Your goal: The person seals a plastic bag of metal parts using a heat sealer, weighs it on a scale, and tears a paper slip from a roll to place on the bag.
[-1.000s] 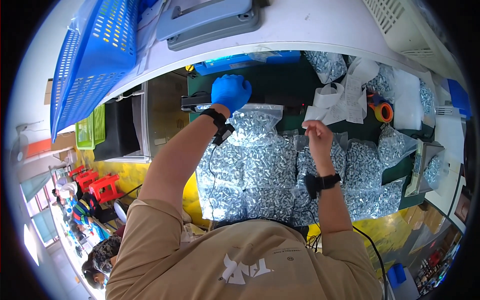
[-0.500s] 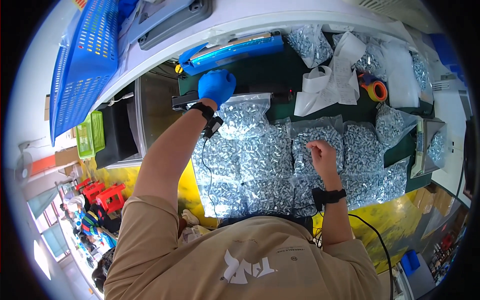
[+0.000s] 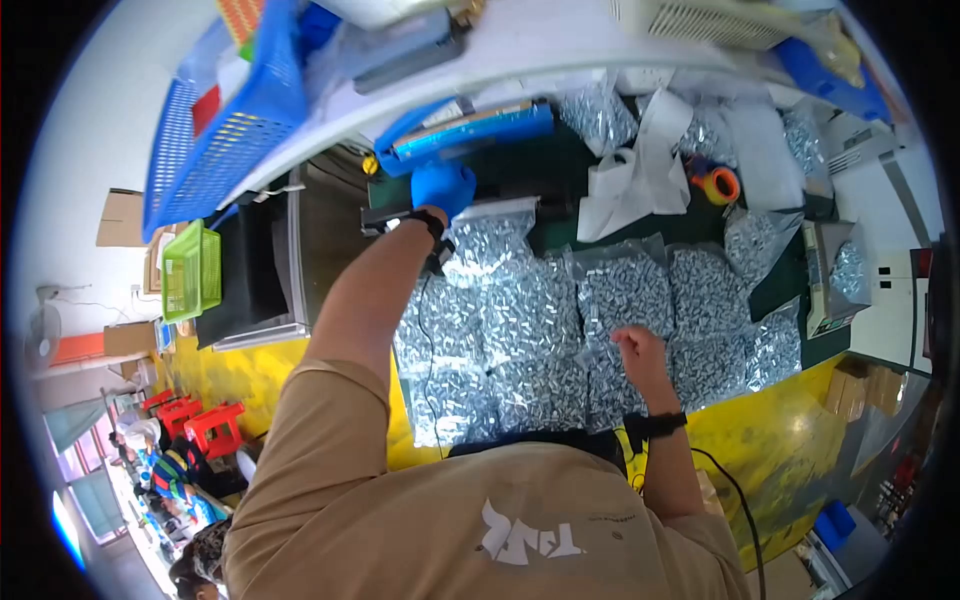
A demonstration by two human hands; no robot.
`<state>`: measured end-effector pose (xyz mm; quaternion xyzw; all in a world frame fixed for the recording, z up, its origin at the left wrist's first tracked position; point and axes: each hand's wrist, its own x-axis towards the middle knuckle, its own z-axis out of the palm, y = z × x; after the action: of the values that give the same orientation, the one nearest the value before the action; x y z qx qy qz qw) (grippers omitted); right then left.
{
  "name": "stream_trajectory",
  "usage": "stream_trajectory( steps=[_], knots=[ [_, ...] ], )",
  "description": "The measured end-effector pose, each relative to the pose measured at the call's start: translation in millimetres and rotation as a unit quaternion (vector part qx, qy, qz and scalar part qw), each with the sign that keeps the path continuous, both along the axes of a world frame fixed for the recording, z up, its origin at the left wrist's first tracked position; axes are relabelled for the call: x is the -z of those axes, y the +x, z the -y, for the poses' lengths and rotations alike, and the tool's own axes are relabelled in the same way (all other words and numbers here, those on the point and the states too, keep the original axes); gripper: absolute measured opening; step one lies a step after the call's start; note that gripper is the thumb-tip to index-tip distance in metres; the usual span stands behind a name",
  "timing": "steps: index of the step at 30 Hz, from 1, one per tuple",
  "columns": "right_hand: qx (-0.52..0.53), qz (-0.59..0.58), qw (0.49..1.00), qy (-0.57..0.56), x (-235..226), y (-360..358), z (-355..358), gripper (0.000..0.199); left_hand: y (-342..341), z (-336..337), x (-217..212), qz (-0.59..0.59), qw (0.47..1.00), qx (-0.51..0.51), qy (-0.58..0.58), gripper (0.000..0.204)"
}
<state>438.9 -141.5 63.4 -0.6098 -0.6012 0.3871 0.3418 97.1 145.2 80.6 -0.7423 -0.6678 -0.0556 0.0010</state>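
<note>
Head view, looking down: clear plastic bag of small silver metal pieces, just below and right of the blue-gloved left hand, top edge alongside a long black bar running left to right. Left hand nearer, over the bar's left part; cannot tell whether clamped. Bare right hand well apart, fingers curled together, nothing visible inside, over other filled clear bags.

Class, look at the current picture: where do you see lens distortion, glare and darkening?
Head view: the edge of the pale shelf bows into an arch; head view: glints speckle the clear bags of metal parts, and a bright patch shines on the yellow floor; head view: corners fall to black.
</note>
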Motion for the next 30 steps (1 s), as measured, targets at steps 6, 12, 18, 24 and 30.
stream_trajectory(
  steps=[6,12,18,24,30],
  knots=[
    [0.067,0.053,0.995,-0.048,-8.9,47.0,52.3,0.011,2.5,30.8,-21.8,0.065,0.969,-0.02,0.238,0.016],
    [0.098,0.08,0.989,-0.073,-13.0,52.2,41.7,0.011,-34.5,148.4,-40.2,0.203,0.947,0.002,0.249,0.023],
    [-0.006,0.051,0.998,-0.026,-7.4,1.9,-18.6,0.01,-70.6,283.0,47.2,0.385,0.917,-0.101,0.012,0.019],
    [-0.057,0.014,0.998,-0.014,0.8,-54.7,-93.8,0.01,-81.5,338.6,60.9,0.523,0.805,-0.272,-0.064,0.02],
    [-0.082,0.108,0.988,0.07,-6.1,-81.2,-157.4,0.01,-75.5,328.7,67.7,0.595,0.75,-0.285,-0.046,0.02]
  ],
)
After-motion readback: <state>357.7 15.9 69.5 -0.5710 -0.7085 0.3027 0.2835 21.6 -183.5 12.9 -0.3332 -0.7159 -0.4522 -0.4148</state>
